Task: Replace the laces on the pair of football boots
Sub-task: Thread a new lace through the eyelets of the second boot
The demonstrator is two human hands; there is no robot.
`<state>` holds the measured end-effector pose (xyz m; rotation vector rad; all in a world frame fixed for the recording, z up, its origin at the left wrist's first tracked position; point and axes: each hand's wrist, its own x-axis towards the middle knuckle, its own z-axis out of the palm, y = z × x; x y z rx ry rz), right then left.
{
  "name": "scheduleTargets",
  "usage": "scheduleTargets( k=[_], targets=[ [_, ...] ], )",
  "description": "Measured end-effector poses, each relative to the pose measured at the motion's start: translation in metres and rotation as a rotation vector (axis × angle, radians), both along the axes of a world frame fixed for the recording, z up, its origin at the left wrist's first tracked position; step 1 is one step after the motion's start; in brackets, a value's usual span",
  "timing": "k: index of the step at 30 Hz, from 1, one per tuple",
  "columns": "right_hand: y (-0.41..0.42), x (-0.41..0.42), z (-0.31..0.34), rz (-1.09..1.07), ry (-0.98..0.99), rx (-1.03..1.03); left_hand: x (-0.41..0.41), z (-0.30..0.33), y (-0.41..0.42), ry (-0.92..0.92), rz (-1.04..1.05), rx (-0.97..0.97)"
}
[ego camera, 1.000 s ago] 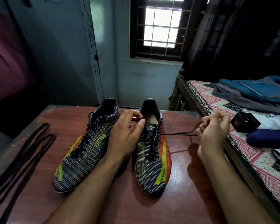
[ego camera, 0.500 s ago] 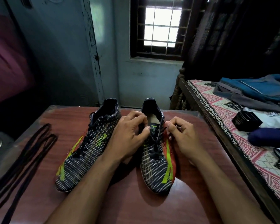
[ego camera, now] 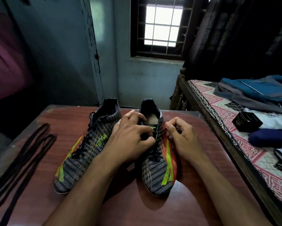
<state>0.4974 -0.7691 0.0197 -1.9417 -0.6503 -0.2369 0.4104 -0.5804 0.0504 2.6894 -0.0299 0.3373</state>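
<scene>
Boots sit side by side on the wooden table [ego camera: 194,128], toes toward the person. Both hands work at the right boot [ego camera: 155,162]: the left hand [ego camera: 130,141] curls over its tongue, fingers pinching at the old lace [ego camera: 155,156], while the right hand [ego camera: 182,137] pinches at the eyelet edge just beside. The left boot [ego camera: 86,149], beside the left wrist, looks fully laced. Spare black laces [ego camera: 22,154] lie untouched well left of both hands, so the job seems barely begun.
</scene>
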Motion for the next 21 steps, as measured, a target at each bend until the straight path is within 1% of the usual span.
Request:
scheduleTargets(
  k=[5, 8, 14, 17, 21],
  targets=[
    [0.002, -0.003, 0.002, 0.021, 0.028, 0.023, 0.0, 0.005, -0.002, 0.137, 0.033, -0.039],
    [0.003, -0.004, 0.003, 0.044, 0.008, 0.008, 0.002, 0.006, 0.002, 0.185, 0.027, -0.166],
    [0.003, -0.002, 0.003, 0.059, -0.022, 0.021, 0.007, -0.001, 0.012, 0.136, 0.034, -0.413],
    [0.001, 0.0, 0.002, 0.043, -0.042, -0.018, 0.007, -0.003, 0.013, 0.113, 0.03, -0.435],
    [-0.001, 0.0, 0.002, 0.062, -0.077, -0.063, 0.005, -0.001, 0.009, 0.035, 0.056, -0.404]
  ],
)
